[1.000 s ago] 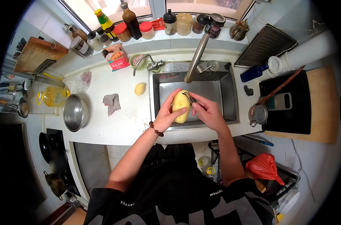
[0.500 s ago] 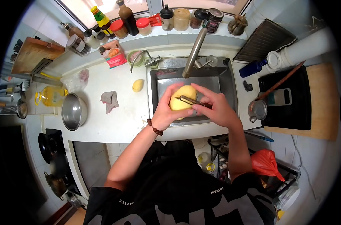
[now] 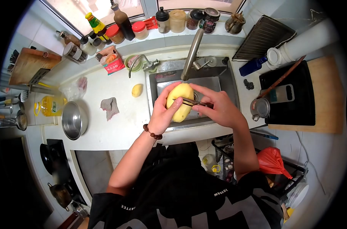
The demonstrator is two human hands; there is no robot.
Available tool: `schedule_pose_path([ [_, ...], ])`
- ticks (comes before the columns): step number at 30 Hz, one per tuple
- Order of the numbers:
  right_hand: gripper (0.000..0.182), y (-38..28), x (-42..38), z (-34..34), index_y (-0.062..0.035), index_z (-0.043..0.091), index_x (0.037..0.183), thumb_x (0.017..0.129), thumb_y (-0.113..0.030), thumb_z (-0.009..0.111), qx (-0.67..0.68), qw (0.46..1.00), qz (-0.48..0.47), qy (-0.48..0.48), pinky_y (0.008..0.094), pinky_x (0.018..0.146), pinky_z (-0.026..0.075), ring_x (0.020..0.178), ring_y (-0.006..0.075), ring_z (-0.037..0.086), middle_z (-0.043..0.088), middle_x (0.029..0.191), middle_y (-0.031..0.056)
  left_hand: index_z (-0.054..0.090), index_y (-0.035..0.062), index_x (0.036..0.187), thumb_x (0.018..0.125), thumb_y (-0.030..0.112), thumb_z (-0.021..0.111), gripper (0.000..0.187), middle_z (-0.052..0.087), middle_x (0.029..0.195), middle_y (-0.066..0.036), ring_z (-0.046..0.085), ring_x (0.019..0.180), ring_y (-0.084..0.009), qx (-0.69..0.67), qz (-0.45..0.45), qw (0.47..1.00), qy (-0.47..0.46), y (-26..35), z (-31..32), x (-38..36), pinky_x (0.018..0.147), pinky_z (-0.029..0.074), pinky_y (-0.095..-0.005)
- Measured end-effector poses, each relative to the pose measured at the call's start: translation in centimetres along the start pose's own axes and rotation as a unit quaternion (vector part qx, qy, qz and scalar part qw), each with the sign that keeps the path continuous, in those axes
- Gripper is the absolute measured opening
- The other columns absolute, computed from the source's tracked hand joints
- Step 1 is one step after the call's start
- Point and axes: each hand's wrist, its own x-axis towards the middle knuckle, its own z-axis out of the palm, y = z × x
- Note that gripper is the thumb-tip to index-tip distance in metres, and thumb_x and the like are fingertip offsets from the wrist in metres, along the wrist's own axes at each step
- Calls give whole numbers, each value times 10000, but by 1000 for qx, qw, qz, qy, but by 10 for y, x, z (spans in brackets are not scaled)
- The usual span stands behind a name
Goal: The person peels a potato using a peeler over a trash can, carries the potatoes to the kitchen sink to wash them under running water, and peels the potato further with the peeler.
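A large peeled yellow potato (image 3: 184,92) is gripped in my left hand (image 3: 161,112), above the near part of the sink (image 3: 154,93). My left thumb lies across its near face, close to the blade. In my right hand (image 3: 222,109) is a dark-handled peeler (image 3: 196,103), its head against the potato's surface. Some right fingertips rest on the potato's far end. A smaller yellow potato (image 3: 137,90) lies on the counter left of the sink.
Over the sink hangs the faucet (image 3: 192,53). A grey cloth (image 3: 110,108) and a steel bowl (image 3: 74,120) are on the left counter. Jars and bottles line the windowsill (image 3: 154,37). At right are a glass jar (image 3: 260,108) and a black tray (image 3: 307,110).
The potato has turned to a more upright angle in my left hand, showing more of its near end. Both hands have shifted slightly left in view, and the camera view has also shifted.
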Motion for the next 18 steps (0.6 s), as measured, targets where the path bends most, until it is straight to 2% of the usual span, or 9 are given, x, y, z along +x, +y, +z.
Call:
schedule_pose_path([
  [4,660,4,4,4,-86,512,1541,927,-117,751,-3,1000,-21,3,268,594,451,568,86,542,640,636,58,483,39,1488,1049,170,652,488,607,1368,-76,580,1243,-143,43,10,999,19,2,-4,-1,1059,483,-308],
  [6,601,2,7,6,-58,555,1488,925,-141,747,17,999,-25,13,321,556,407,543,178,422,581,648,149,491,38,1475,1047,164,654,475,610,1361,-77,583,1238,-142,48,9,998,24,3,-5,-1,1054,487,-308],
  [18,513,-4,20,2,-80,636,1412,918,-147,754,-14,999,-39,-2,333,543,391,531,214,385,546,643,184,528,39,1410,1055,191,648,404,623,1311,-75,591,1198,-138,49,-2,997,60,-1,-13,-3,1021,499,-304],
])
